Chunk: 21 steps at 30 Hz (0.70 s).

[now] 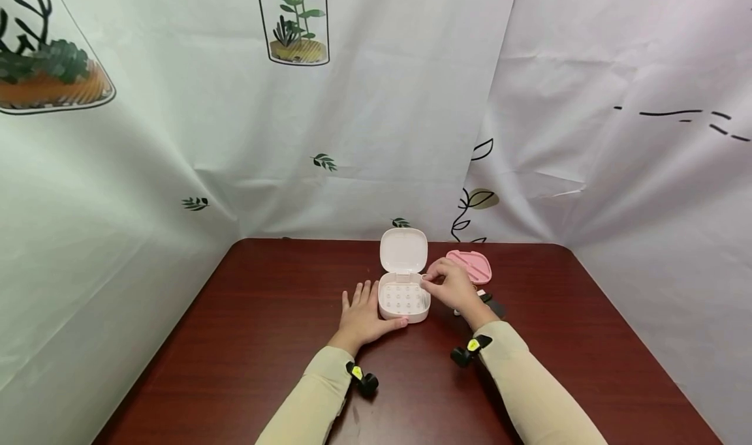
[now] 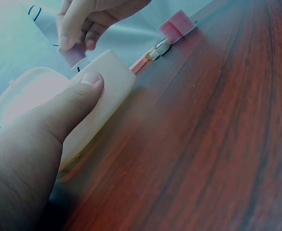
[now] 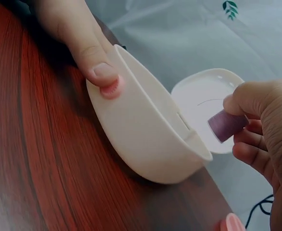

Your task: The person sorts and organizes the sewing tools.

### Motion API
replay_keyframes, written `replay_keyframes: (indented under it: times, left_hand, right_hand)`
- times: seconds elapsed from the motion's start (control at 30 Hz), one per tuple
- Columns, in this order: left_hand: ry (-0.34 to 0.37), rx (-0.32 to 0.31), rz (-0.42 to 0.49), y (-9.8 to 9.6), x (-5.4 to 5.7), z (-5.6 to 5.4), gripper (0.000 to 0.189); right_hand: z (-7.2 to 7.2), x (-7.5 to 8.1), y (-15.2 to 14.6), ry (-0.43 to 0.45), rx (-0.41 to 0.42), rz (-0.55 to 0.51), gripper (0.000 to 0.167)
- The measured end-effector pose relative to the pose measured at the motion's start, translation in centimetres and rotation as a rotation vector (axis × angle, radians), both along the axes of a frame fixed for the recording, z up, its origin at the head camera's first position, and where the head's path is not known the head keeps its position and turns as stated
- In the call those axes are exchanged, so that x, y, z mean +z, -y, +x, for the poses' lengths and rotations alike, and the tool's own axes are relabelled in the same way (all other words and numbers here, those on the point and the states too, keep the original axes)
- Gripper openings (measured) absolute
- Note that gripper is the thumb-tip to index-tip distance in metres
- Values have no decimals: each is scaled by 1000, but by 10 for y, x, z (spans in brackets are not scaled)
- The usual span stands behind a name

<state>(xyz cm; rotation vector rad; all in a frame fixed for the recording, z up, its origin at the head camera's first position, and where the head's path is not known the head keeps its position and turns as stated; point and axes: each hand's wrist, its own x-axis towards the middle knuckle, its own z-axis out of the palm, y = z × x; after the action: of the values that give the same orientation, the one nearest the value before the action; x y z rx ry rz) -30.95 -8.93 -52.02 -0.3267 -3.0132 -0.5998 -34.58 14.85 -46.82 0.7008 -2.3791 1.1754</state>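
Observation:
A white box point(image 1: 418, 317) stands on the table with its lid point(image 1: 403, 250) raised at the back. Rows of small pegs rise from its floor. My left hand point(image 1: 360, 318) lies at the box's left side, fingers straight and spread, while its thumb point(image 2: 80, 91) presses the front wall. Between thumb and fingers, my right hand point(image 1: 452, 287) pinches a purple thread spool point(image 3: 227, 125) above the box's right rim. A loose thread end trails from the spool in the right wrist view.
A pink divided tray point(image 1: 478, 267) lies behind my right hand. Near the right wrist are dark small items point(image 1: 495, 306), partly hidden by it. A patterned white cloth point(image 1: 364, 197) hangs behind the brown table point(image 1: 282, 340).

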Motion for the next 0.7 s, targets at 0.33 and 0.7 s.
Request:
replay_keyframes:
  times: [0.33,0.7]
  left_hand:
    - [-3,3,-2,0,7,3,125]
    - [5,0,3,0,6,5,123]
  right_hand:
    - [-6,-4,22,49,39,-7,12]
    - [-7,-14,37,105,19,34,12]
